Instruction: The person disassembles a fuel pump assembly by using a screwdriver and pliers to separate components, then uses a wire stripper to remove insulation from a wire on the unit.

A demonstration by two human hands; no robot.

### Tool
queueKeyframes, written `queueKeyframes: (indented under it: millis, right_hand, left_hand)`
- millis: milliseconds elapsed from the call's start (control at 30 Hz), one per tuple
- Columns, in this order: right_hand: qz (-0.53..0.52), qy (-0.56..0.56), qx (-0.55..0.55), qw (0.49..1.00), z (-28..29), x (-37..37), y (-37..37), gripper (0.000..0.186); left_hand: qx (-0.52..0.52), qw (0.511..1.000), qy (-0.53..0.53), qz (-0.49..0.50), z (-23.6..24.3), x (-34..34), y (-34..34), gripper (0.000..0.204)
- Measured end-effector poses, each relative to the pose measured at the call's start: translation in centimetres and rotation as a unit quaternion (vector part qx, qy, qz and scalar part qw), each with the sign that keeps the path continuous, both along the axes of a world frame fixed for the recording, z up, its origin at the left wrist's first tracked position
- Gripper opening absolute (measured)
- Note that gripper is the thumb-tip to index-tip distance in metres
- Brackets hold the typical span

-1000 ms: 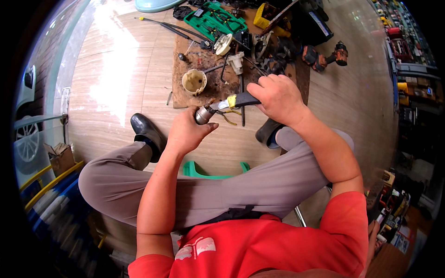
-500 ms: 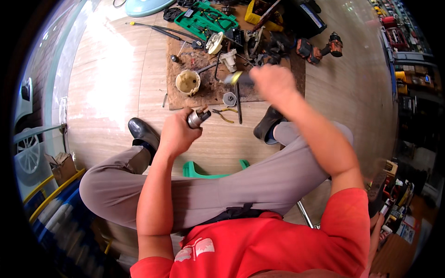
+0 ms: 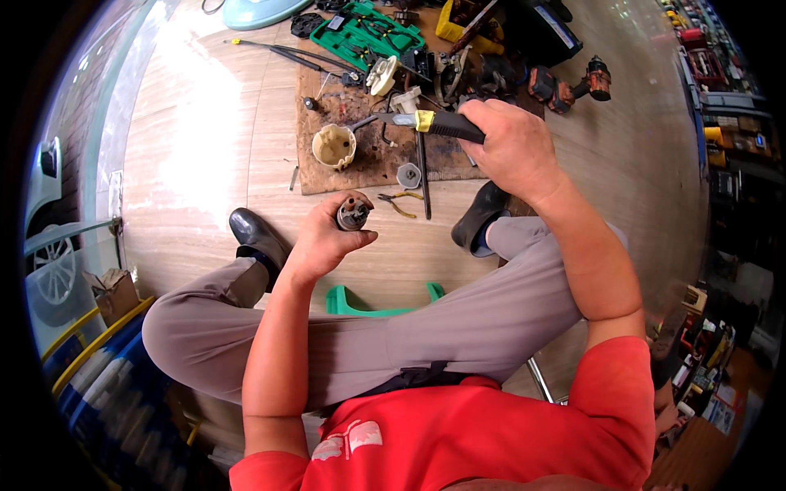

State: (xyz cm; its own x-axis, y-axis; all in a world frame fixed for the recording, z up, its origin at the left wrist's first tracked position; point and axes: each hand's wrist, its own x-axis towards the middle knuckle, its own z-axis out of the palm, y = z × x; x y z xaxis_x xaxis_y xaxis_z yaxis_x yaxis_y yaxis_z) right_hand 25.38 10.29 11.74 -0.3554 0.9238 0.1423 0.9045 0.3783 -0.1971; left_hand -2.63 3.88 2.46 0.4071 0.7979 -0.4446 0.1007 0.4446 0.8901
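Observation:
My left hand [image 3: 323, 245] is wrapped round a silver cylindrical pump [image 3: 353, 215], its dark end with a small brown nozzle facing up. Higher and to the right, my right hand [image 3: 517, 154] grips the black handle of a utility knife [image 3: 449, 125] with a yellow collar. Its blade is out and points left, over the work board and well apart from the pump. Beneath the blade's level lie a cream plastic cup [image 3: 334, 147], a small grey round part [image 3: 408, 174] and yellow-handled pliers [image 3: 399, 203].
A stained board [image 3: 315, 182] carries several loose parts. Behind them are a green tool case [image 3: 368, 37], a yellow bin [image 3: 458, 31] and a black battery [image 3: 544, 33]. A cordless drill [image 3: 596, 79] lies at the right; a green stool [image 3: 372, 309] shows below my legs.
My right hand, blurred before, has moved slightly right with the knife and is now sharp. My left hand has turned the pump so its end faces up.

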Motion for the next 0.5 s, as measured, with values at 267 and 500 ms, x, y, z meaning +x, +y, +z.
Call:
queueKeyframes:
  millis: [267,500]
  right_hand:
    - [-0.003,-0.002,-0.054,0.999,-0.53,0.0,-0.74,0.02]
    - [0.017,0.004,-0.054,0.998,-0.8,-0.26,-0.74,0.021]
  left_hand:
    - [0.035,0.999,0.037,0.013,-0.76,0.31,-0.05,0.035]
    - [0.11,0.983,0.136,0.051,-0.52,0.85,-0.06,0.042]
